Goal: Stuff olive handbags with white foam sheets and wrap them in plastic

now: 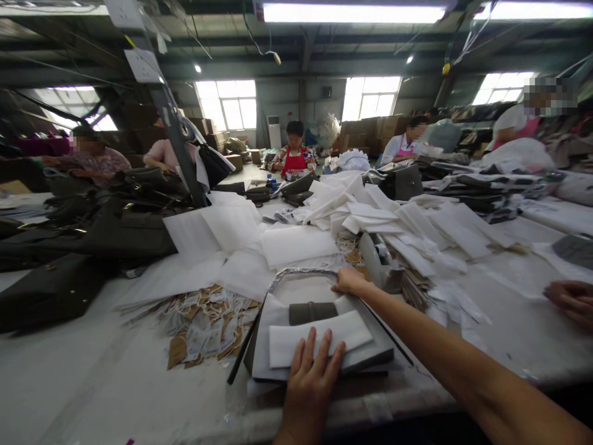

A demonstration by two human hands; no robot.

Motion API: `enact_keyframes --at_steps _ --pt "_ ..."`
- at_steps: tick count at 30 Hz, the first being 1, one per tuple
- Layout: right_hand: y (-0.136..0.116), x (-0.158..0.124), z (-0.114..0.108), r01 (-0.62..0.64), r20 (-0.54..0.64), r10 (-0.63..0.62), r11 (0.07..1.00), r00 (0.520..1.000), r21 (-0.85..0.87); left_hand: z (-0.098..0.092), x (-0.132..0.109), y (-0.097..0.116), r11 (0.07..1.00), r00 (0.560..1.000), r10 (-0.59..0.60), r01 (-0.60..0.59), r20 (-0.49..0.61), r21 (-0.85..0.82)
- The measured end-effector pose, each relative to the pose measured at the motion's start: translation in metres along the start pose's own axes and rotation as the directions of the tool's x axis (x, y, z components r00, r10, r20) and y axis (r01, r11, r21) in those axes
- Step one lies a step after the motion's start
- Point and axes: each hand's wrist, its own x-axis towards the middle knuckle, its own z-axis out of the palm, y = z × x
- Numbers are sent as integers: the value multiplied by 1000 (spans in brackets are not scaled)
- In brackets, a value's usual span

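Note:
A dark handbag (380, 357) lies in front of me, partly covered by white foam sheeting. Its arched handle (296, 272) wears a clear-looking wrap and points away from me. My right hand (349, 281) has its fingers closed round the right side of that handle. Flat on a folded white foam pad (285, 345), my left hand (315, 364) presses with fingers stretched out. Just beyond the pad an olive-grey strap piece (312, 313) shows on the bag. Thin dark straps stick out on both sides of the bag.
Tags with strings (208, 324) are heaped left of the bag. White foam sheets (301, 244) spread behind it. Dark bags (50, 290) pile up at left, beside a slanted metal post (178, 142). Another person's hand (572, 300) rests at the right edge. Several people sit beyond.

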Motion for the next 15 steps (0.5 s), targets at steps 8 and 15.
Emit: enact_keyframes --at_steps 8,15 --pt "5 -15 -6 -7 98 -19 966 995 257 -12 5 -1 1000 1000 -2 2 9 7" --pt "23 -39 -18 83 44 -163 693 986 716 -14 6 -3 1000 999 8 -8 38 -4"
